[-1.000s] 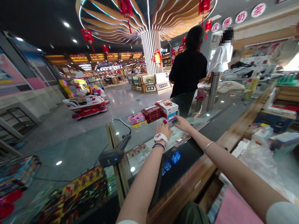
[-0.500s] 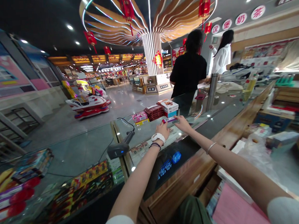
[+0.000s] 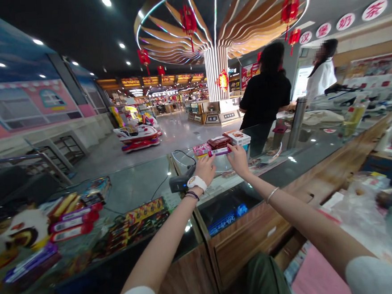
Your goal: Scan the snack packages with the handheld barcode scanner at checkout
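Pinching the purple packet point(image 3: 220, 151) at 1 end with the left hand point(image 3: 205, 170), at the other with the right hand point(image 3: 239, 161), probably for steadiness, near the glass counter's point(image 3: 275, 173) far edge.

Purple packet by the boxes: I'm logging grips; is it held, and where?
The purple packet is held by both ends: left hand at its left, right hand opposite.
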`<state>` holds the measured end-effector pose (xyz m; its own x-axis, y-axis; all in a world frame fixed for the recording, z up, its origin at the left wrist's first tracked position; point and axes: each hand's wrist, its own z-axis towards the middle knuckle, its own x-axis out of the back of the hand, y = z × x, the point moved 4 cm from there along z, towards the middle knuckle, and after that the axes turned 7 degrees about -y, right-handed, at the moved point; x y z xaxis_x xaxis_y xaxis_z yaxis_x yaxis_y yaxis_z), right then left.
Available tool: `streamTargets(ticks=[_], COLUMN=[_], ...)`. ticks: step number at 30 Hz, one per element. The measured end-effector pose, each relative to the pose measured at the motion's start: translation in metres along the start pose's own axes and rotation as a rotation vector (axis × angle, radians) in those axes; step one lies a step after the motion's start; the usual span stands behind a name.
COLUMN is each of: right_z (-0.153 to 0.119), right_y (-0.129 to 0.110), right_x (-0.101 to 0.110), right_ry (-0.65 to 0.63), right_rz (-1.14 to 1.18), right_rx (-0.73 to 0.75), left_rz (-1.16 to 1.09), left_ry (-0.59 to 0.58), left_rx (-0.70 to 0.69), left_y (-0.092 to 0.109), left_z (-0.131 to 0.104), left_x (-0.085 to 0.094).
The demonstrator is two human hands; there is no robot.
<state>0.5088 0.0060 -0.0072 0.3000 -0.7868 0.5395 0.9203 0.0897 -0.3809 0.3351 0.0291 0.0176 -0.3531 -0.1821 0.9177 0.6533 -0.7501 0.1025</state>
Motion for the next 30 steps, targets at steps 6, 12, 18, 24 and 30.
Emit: streamTargets(ticks=[6,12,18,24,30], right_z=[-0.005,-0.008,-0.002,0.005,0.000], right_y=[-0.054,-0.105,-0.160,-0.209,-0.233], right_x=[-0.014,-0.026,-0.037,-0.053,-0.069], right_ry=[0.062,0.023,-0.020,-0.037,-0.077], right_rz=[-0.011,0.053,0.095,0.143,0.134], right_rx=[0.101,0.251,0.349,0.385,0.435], left_rz=[0.017,0.056,0.093,0.104,0.139], left_ry=[0.057,0.116,0.189,0.271,0.371], left_rx=[0.021,0.057,0.123,0.199,0.301], left_y=[-0.038,-0.077,-0.115,-0.149,-0.172], left_z=[-0.037,-0.074,-0.108,-0.134,-0.156], left_x=[0.023,0.051,0.079,0.100,0.113])
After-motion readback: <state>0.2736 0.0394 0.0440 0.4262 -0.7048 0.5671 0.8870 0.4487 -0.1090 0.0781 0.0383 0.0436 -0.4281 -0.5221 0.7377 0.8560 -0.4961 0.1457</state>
